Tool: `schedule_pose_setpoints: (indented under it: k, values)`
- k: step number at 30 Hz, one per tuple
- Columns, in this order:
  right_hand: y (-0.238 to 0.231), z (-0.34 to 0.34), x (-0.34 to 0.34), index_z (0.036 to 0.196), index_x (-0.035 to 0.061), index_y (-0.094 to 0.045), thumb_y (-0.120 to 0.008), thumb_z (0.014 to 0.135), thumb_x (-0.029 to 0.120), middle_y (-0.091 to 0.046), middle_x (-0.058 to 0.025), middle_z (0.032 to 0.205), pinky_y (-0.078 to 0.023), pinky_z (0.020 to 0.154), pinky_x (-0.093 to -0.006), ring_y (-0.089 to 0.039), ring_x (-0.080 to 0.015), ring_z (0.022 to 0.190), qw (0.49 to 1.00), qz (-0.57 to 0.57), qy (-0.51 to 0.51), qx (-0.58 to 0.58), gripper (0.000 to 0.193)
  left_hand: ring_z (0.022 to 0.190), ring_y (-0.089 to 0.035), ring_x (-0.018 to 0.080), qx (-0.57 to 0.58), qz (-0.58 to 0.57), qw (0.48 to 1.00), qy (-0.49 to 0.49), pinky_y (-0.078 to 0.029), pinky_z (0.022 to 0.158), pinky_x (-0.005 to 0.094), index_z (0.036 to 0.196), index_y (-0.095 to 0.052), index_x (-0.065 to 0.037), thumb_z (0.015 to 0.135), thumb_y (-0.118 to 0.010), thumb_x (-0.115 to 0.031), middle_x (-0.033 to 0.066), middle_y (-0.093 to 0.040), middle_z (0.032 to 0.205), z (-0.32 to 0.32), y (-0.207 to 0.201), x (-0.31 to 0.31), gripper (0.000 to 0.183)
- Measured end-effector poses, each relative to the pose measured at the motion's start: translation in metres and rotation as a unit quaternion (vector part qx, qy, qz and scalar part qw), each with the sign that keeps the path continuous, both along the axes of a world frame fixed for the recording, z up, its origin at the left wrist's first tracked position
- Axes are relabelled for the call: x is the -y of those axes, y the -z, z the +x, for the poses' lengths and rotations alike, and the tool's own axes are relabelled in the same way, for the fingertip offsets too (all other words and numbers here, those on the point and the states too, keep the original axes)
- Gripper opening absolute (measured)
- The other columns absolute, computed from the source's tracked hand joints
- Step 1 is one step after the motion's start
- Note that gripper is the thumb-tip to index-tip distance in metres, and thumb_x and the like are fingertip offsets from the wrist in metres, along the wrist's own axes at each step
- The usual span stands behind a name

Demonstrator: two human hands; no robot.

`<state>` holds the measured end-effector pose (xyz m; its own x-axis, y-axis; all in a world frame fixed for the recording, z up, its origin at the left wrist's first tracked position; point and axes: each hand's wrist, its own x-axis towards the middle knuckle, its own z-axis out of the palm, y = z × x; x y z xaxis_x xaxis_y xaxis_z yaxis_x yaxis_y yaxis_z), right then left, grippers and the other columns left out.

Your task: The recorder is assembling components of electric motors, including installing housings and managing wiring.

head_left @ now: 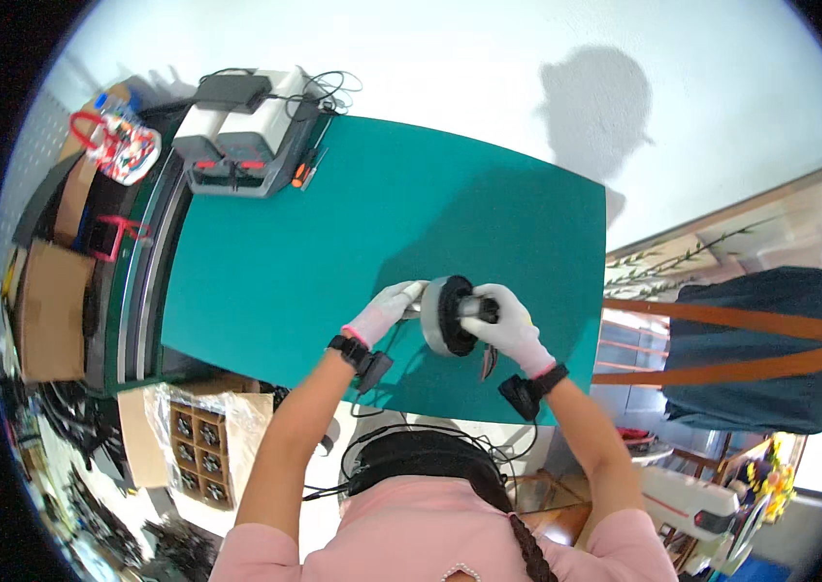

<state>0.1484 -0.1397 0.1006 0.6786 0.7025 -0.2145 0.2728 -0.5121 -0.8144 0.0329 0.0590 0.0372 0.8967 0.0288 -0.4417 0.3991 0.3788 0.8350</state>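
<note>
Grey and black, the wheel-shaped part [445, 320] stands edge-on, its long axis running from the far edge of the green table [285, 262] toward the body; its grey side faces left and its dark hub [481, 308] points right. At left, the white-gloved left hand [388, 309] has its fingers drawn together against the grey side, though whether they pinch cannot be told. Between both hands sits the part. At right, the gloved right hand [508, 325] pinches the hub between thumb and fingers.
</note>
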Motion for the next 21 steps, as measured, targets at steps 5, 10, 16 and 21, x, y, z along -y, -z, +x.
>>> schedule_pose_setpoints:
  k: [5, 10, 16, 21]
  values:
    - [-0.021, -0.013, 0.069, 0.121, 0.0028, -0.041, -0.062, 0.083, 0.027, -0.054, -0.0091, 0.11, -0.049, 0.085, -0.0347, -0.057, -0.0172, 0.099, 0.807, 0.359, 0.081, -0.462, 0.049, 0.129, -0.035, 0.0189, 0.139, 0.064, 0.988, 0.005, -0.028, 0.106, 0.0331, 0.14, -0.028, 0.0, 0.096, -0.041, -0.027, 0.0107, -0.038, 0.139, -0.037, -0.091, 0.059, 0.054]
    - [-0.034, -0.031, 0.116, 0.121, 0.0032, -0.041, -0.059, 0.084, 0.025, -0.053, -0.0076, 0.106, -0.05, 0.083, -0.0331, -0.057, -0.0166, 0.099, 0.644, 0.387, 0.158, -0.64, 0.046, 0.131, -0.03, 0.0213, 0.229, 0.132, 0.964, -0.035, -0.024, 0.108, 0.035, 0.141, -0.023, 0.002, 0.084, -0.06, -0.039, 0.0164, -0.034, 0.14, -0.055, -0.168, 0.129, 0.079]
    - [-0.053, -0.046, 0.145, 0.121, 0.0037, -0.041, -0.058, 0.084, 0.024, -0.053, -0.0075, 0.106, -0.05, 0.082, -0.0323, -0.057, -0.0164, 0.099, 0.571, 0.424, 0.127, -0.691, 0.045, 0.099, -0.059, 0.0259, 0.226, 0.288, 0.924, -0.109, -0.046, 0.086, 0.0348, 0.135, -0.033, 0.006, 0.08, -0.065, -0.044, 0.0203, -0.056, 0.118, -0.074, -0.205, 0.19, 0.08]
    - [-0.084, -0.039, 0.155, 0.121, 0.0041, -0.041, -0.057, 0.084, 0.023, -0.053, -0.0075, 0.106, -0.05, 0.082, -0.0316, -0.057, -0.0163, 0.098, 0.672, 0.441, 0.116, -0.584, 0.045, 0.09, -0.06, 0.0286, 0.319, 0.587, 0.728, -0.156, -0.047, 0.081, 0.0353, 0.124, -0.052, -0.003, 0.086, -0.059, -0.028, 0.0175, -0.061, 0.099, -0.073, -0.227, 0.202, 0.046]
